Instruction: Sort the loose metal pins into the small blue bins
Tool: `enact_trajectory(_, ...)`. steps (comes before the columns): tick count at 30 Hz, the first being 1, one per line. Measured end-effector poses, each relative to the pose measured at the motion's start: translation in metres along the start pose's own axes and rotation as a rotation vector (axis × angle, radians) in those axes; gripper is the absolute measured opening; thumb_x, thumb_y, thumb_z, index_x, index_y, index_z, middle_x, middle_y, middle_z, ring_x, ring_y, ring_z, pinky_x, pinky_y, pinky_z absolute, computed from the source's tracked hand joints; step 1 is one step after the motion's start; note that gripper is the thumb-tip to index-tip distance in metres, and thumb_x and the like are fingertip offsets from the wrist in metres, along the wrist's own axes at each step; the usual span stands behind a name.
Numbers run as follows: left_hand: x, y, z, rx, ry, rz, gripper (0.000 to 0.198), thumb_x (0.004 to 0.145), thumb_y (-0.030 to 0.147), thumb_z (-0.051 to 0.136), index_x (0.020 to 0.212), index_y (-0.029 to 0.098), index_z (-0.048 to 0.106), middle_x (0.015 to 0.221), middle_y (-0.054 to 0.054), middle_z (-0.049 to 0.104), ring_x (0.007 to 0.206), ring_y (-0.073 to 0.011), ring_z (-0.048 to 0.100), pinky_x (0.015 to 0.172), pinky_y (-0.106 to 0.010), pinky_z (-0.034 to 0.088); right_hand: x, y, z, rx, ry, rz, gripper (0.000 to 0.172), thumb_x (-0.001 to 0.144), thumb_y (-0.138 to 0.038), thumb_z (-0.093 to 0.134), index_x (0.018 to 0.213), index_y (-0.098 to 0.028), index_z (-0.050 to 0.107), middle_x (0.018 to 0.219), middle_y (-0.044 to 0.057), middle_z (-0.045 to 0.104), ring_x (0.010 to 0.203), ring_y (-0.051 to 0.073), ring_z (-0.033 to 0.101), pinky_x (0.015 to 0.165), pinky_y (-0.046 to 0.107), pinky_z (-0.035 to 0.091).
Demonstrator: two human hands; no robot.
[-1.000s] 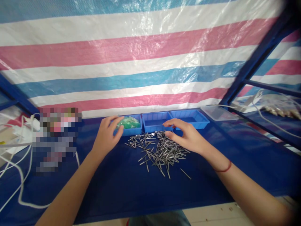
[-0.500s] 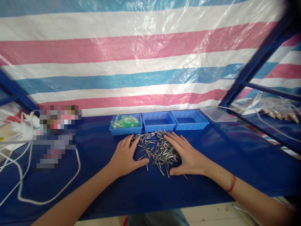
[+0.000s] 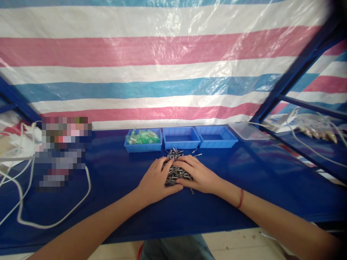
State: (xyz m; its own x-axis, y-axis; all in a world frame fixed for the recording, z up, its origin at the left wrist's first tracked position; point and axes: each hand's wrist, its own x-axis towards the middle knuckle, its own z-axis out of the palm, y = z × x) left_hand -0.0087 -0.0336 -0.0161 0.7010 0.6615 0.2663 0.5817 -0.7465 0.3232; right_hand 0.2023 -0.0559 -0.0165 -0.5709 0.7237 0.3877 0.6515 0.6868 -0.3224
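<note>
A heap of thin silvery blind rivets (image 3: 177, 174) lies on the blue tabletop, squeezed between my two hands. My left hand (image 3: 155, 177) curves round its left side, with the thumb along the near edge. From the right, my right hand (image 3: 200, 174) cups the heap, its fingers bent over the top and its fingertips close to those of the left. Part of the heap is hidden under the fingers. A few loose rivets (image 3: 197, 155) lie beyond my right hand, near the bins.
Behind the heap stand three blue bins: the left bin (image 3: 143, 147) holds green plastic packets, the middle bin (image 3: 181, 145) and right bin (image 3: 217, 144) show bare floors. A clear lid (image 3: 248, 131) lies to their right. White cables (image 3: 54, 225) loop across the left side.
Both hands have moved inward, the right one further to the left. The spread-out rivets are now pushed together into a tighter heap, and the fingers have curled round it.
</note>
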Motion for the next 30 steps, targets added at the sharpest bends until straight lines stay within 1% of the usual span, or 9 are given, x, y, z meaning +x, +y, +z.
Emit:
enact_trajectory(4, -0.001, 0.001, 0.0, -0.01, 0.03, -0.011, 0.067, 0.081, 0.053, 0.057, 0.134, 0.015, 0.041, 0.131, -0.018, 0.048, 0.121, -0.0324, 0.048, 0.102, -0.048, 0.04, 0.005, 0.004, 0.002, -0.011, 0.012, -0.021, 0.04, 0.09, -0.039, 0.052, 0.125, -0.021, 0.05, 0.112, 0.012, 0.058, 0.102, 0.024, 0.056, 0.089, 0.041, 0.049)
enact_trajectory(7, -0.002, -0.001, 0.003, -0.014, 0.047, -0.014, 0.066, 0.085, 0.051, 0.053, 0.137, 0.014, 0.036, 0.134, -0.017, 0.048, 0.125, -0.0317, 0.045, 0.105, -0.049, 0.037, 0.008, 0.01, 0.003, -0.045, 0.051, -0.04, 0.03, 0.093, -0.035, 0.044, 0.118, -0.023, 0.055, 0.103, 0.01, 0.062, 0.094, 0.022, 0.059, 0.083, 0.038, 0.051)
enact_trajectory(10, -0.002, -0.003, 0.007, -0.02, 0.053, -0.024, 0.069, 0.086, 0.05, 0.051, 0.141, 0.015, 0.029, 0.138, -0.017, 0.045, 0.129, -0.0312, 0.042, 0.108, -0.05, 0.034, 0.016, 0.015, 0.003, -0.033, 0.14, -0.014, 0.026, 0.095, -0.031, 0.039, 0.112, -0.023, 0.058, 0.099, 0.009, 0.063, 0.089, 0.021, 0.062, 0.079, 0.036, 0.052)
enact_trajectory(12, -0.002, -0.005, 0.008, -0.029, 0.054, -0.032, 0.073, 0.085, 0.049, 0.053, 0.143, 0.016, 0.025, 0.141, -0.017, 0.043, 0.131, -0.0307, 0.041, 0.109, -0.051, 0.032, 0.024, 0.015, 0.004, 0.021, 0.218, 0.03, 0.024, 0.096, -0.029, 0.039, 0.111, -0.024, 0.057, 0.099, 0.008, 0.063, 0.09, 0.02, 0.062, 0.08, 0.034, 0.051)
enact_trajectory(16, -0.003, -0.005, 0.007, -0.05, 0.054, -0.045, 0.078, 0.082, 0.047, 0.057, 0.144, 0.015, 0.021, 0.141, -0.018, 0.042, 0.131, -0.0307, 0.04, 0.109, -0.051, 0.032, 0.035, 0.009, 0.007, 0.101, 0.338, 0.128, 0.022, 0.095, -0.029, 0.042, 0.113, -0.023, 0.053, 0.097, 0.007, 0.063, 0.09, 0.019, 0.061, 0.081, 0.034, 0.05)
enact_trajectory(19, -0.003, -0.003, 0.004, -0.058, 0.053, -0.042, 0.072, 0.082, 0.045, 0.058, 0.143, 0.02, 0.027, 0.14, -0.015, 0.042, 0.13, -0.0309, 0.041, 0.108, -0.051, 0.034, 0.034, 0.007, 0.01, 0.104, 0.307, 0.164, 0.023, 0.094, -0.029, 0.042, 0.114, -0.023, 0.052, 0.096, 0.007, 0.062, 0.087, 0.02, 0.061, 0.078, 0.035, 0.05)
enact_trajectory(22, -0.003, -0.001, 0.002, -0.039, 0.045, -0.027, 0.062, 0.083, 0.042, 0.058, 0.138, 0.023, 0.037, 0.14, -0.014, 0.042, 0.129, -0.0319, 0.042, 0.107, -0.052, 0.035, 0.03, 0.009, 0.008, 0.066, 0.26, 0.159, 0.02, 0.094, -0.028, 0.042, 0.105, -0.022, 0.057, 0.096, 0.008, 0.064, 0.088, 0.021, 0.06, 0.079, 0.037, 0.048)
enact_trajectory(27, -0.002, -0.001, 0.0, -0.028, 0.037, -0.019, 0.058, 0.085, 0.043, 0.056, 0.136, 0.023, 0.04, 0.14, -0.014, 0.041, 0.13, -0.0318, 0.039, 0.108, -0.052, 0.034, 0.026, 0.011, -0.01, -0.024, 0.23, 0.112, 0.015, 0.091, -0.029, 0.049, 0.091, -0.021, 0.062, 0.095, 0.007, 0.066, 0.089, 0.022, 0.058, 0.083, 0.04, 0.042)
enact_trajectory(30, -0.001, 0.0, 0.0, -0.018, 0.032, -0.041, 0.055, 0.086, 0.041, 0.053, 0.135, 0.02, 0.041, 0.141, -0.014, 0.04, 0.132, -0.0316, 0.037, 0.11, -0.053, 0.031, 0.023, 0.009, -0.023, -0.022, 0.137, 0.044, 0.011, 0.086, -0.026, 0.054, 0.085, -0.021, 0.063, 0.09, 0.006, 0.063, 0.085, 0.021, 0.054, 0.079, 0.038, 0.042)
